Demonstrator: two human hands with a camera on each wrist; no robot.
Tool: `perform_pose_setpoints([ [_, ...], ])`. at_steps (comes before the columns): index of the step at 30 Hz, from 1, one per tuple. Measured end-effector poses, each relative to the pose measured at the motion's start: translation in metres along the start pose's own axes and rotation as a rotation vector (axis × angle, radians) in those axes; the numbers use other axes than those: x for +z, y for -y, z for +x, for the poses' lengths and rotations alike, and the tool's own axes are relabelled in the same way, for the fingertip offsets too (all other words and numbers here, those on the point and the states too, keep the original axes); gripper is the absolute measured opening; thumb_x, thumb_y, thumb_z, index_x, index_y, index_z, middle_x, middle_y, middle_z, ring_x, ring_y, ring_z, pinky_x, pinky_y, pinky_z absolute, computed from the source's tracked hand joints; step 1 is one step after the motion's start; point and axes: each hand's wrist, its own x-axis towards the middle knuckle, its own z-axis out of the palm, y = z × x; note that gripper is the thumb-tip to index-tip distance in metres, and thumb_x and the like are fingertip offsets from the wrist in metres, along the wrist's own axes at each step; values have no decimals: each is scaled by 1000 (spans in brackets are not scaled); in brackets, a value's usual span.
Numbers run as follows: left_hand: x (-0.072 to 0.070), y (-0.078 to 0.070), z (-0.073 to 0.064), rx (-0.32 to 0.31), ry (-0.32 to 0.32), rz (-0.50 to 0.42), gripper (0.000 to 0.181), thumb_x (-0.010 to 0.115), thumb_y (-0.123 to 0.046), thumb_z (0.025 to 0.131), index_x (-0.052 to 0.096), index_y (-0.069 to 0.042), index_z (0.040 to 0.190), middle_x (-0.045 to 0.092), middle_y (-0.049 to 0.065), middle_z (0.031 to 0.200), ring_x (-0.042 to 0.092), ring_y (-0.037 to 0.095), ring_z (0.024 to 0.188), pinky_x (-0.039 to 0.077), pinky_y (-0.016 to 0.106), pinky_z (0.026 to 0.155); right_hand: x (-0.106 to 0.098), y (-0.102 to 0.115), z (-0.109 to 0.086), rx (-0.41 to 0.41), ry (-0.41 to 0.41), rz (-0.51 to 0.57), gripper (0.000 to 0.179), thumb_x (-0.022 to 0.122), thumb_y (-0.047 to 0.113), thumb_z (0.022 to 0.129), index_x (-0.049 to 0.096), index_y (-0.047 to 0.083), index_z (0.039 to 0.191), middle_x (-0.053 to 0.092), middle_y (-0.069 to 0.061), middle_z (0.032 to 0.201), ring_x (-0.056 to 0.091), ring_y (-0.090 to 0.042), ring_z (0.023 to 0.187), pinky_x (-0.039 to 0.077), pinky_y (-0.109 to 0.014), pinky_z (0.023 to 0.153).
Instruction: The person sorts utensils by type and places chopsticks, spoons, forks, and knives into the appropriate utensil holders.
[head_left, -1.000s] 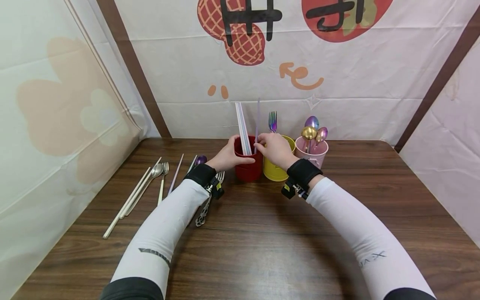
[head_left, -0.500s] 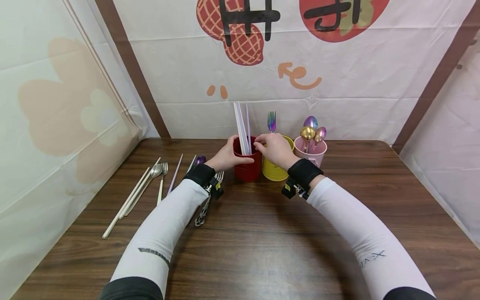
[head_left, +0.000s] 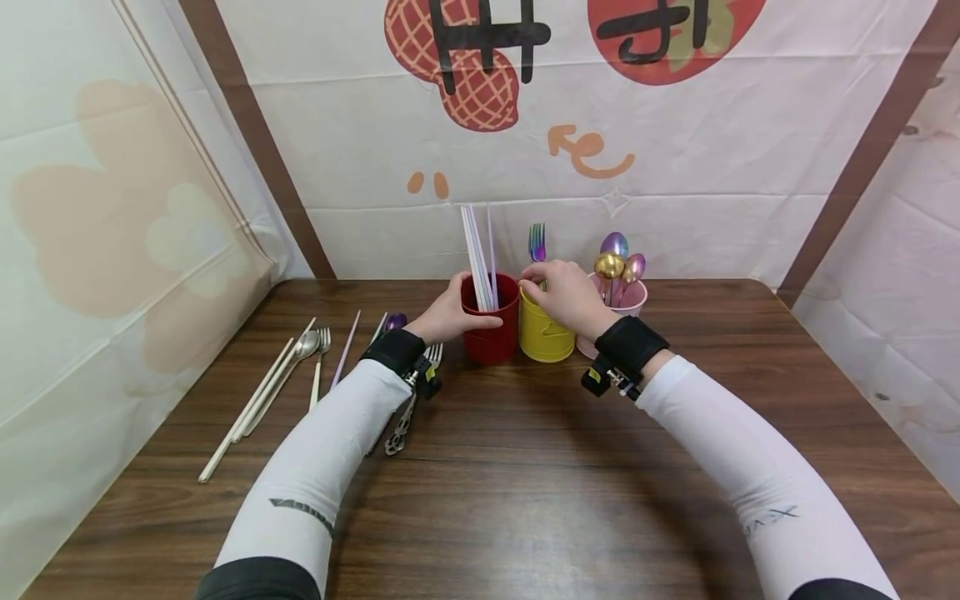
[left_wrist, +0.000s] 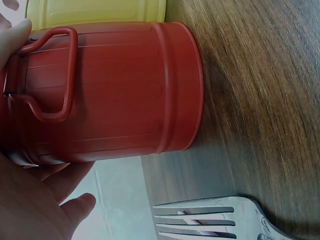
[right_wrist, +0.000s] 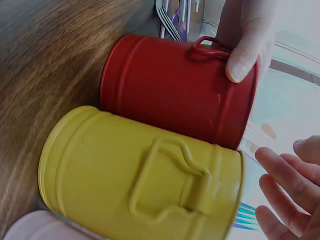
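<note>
My left hand grips the red metal cup from its left side, thumb near the front of the rim. Several pale chopsticks stand in that cup, tilted left, with a lilac chopstick beside them. My right hand is over the yellow cup, fingers loosely bent. In the right wrist view the fingertips are apart from each other with nothing between them. A rainbow fork stands in the yellow cup, its lower part hidden by my right hand.
Right of the yellow cup, a pink cup holds gold and purple spoons. Chopsticks, a silver spoon, a fork and other cutlery lie left on the wooden table. An ornate fork lies near the red cup.
My right hand let go of the lilac chopstick, which swung left to lean near the others in the red cup. That hand then moved right, over the yellow cup. My left hand stays on the red cup.
</note>
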Motion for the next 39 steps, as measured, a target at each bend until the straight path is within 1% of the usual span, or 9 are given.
perform_pose_setpoints([
  [5, -2, -4, -3, -26, 21, 37, 91, 77, -25, 84, 14, -7, 147, 36, 18, 142, 41, 33, 127, 36, 48, 106, -7, 0, -6, -15, -16, -10, 21, 62, 18, 96, 72, 5, 110, 70, -11, 103, 62, -29, 98, 49, -42, 83],
  [10, -6, -9, -5, -58, 55, 148, 94, 77, -33, 83, 13, -9, 148, 38, 16, 141, 45, 30, 124, 38, 46, 104, -9, -4, -10, -37, -35, -6, 20, 62, 17, 96, 72, 3, 108, 70, -12, 100, 62, -31, 95, 50, -41, 80],
  [15, -14, -13, -9, -48, 90, 244, 100, 79, -38, 80, 12, -7, 149, 42, 16, 140, 47, 29, 124, 39, 45, 104, -6, -10, -11, -38, -42, 24, 20, 63, 16, 96, 71, 2, 108, 70, -12, 100, 63, -29, 93, 51, -39, 78],
  [20, -29, -18, -23, -95, 53, 379, 104, 72, -52, 82, 10, -6, 152, 35, 20, 149, 41, 33, 132, 36, 50, 106, 3, -12, -8, -14, -36, 39, 26, 63, 19, 96, 65, 2, 115, 69, -13, 107, 62, -30, 102, 49, -43, 88],
  [24, -37, -16, -41, -83, -22, 482, 87, 64, -52, 89, 25, -5, 150, 39, 21, 147, 40, 34, 133, 36, 51, 105, 16, -13, -4, 11, 10, 24, 40, 63, 29, 96, 58, 4, 127, 64, -13, 122, 57, -29, 115, 45, -44, 97],
  [27, -38, -12, -54, -49, -88, 575, 67, 62, -47, 92, 44, -4, 140, 52, 19, 136, 51, 32, 122, 42, 50, 97, 26, -14, -3, 36, 62, 29, 56, 62, 38, 95, 48, 5, 137, 55, -13, 134, 49, -29, 126, 40, -44, 103],
  [30, -36, -8, -66, -18, -115, 669, 44, 63, -41, 94, 61, -5, 120, 66, 13, 112, 62, 27, 100, 49, 46, 83, 34, -14, -2, 62, 81, 19, 69, 62, 47, 93, 39, 7, 145, 48, -12, 142, 42, -29, 132, 39, -46, 104],
  [34, -31, -4, -81, -21, -48, 803, 23, 66, -33, 92, 66, -11, 88, 64, 0, 77, 59, 18, 68, 48, 39, 60, 39, -15, -1, 72, 75, -47, 80, 60, 56, 90, 33, 9, 149, 42, -10, 148, 38, -30, 135, 40, -48, 103],
  [39, -22, 7, -93, -94, 45, 918, 24, 72, -32, 86, 62, -17, 70, 57, -6, 64, 54, 14, 60, 44, 38, 52, 42, -16, 0, 80, 70, -75, 84, 58, 60, 89, 30, 10, 150, 40, -11, 149, 37, -29, 135, 40, -47, 103],
])
